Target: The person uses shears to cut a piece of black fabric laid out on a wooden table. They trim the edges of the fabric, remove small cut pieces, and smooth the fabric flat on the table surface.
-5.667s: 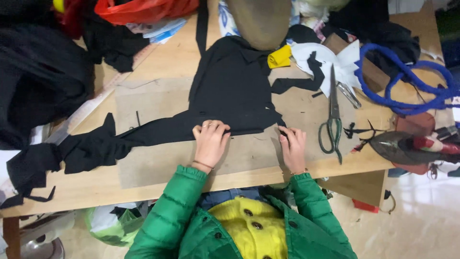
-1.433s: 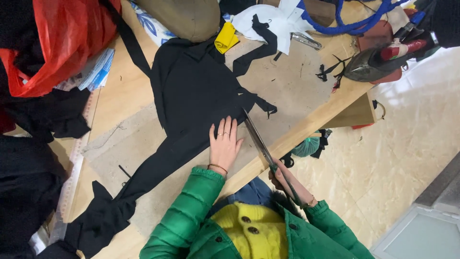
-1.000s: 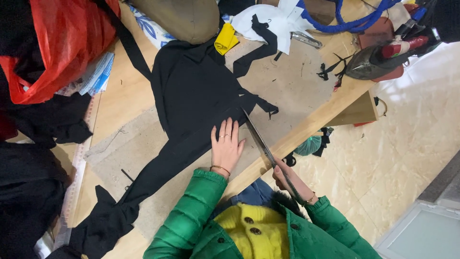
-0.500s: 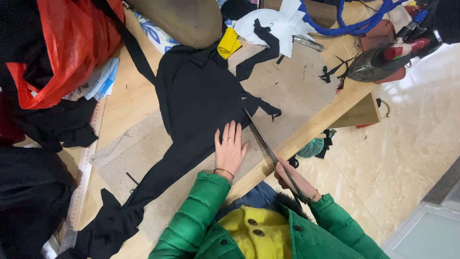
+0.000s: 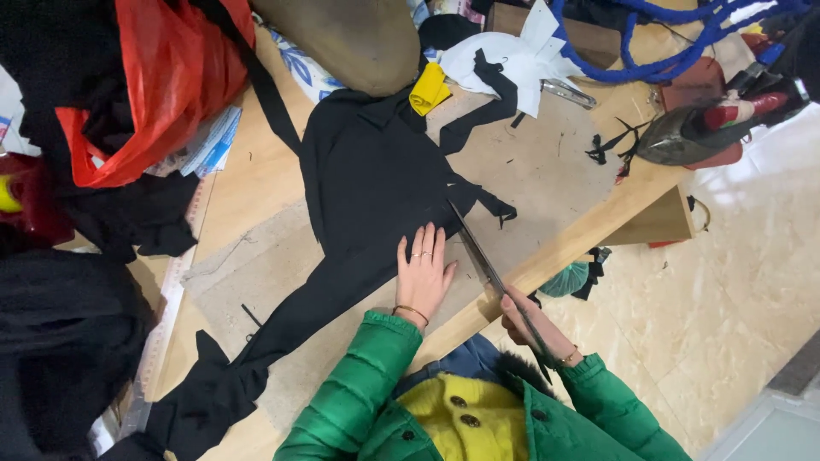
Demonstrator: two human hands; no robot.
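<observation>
- left hand (image 5: 424, 273) flat, fingers spread, palm down on black fabric (image 5: 367, 183) on the table (image 5: 248, 196)
- scissors (image 5: 483, 260) just right of it, long axis diagonal, tips pointing up-left into the fabric edge
- right hand (image 5: 534, 329) closed round the scissors' handles, off the table edge

Before us lie a red bag (image 5: 149, 81), a yellow scrap (image 5: 428, 89), white cloth (image 5: 504, 64), blue cord (image 5: 675, 51), an iron (image 5: 709, 128) and a brown mound (image 5: 350, 43).
</observation>
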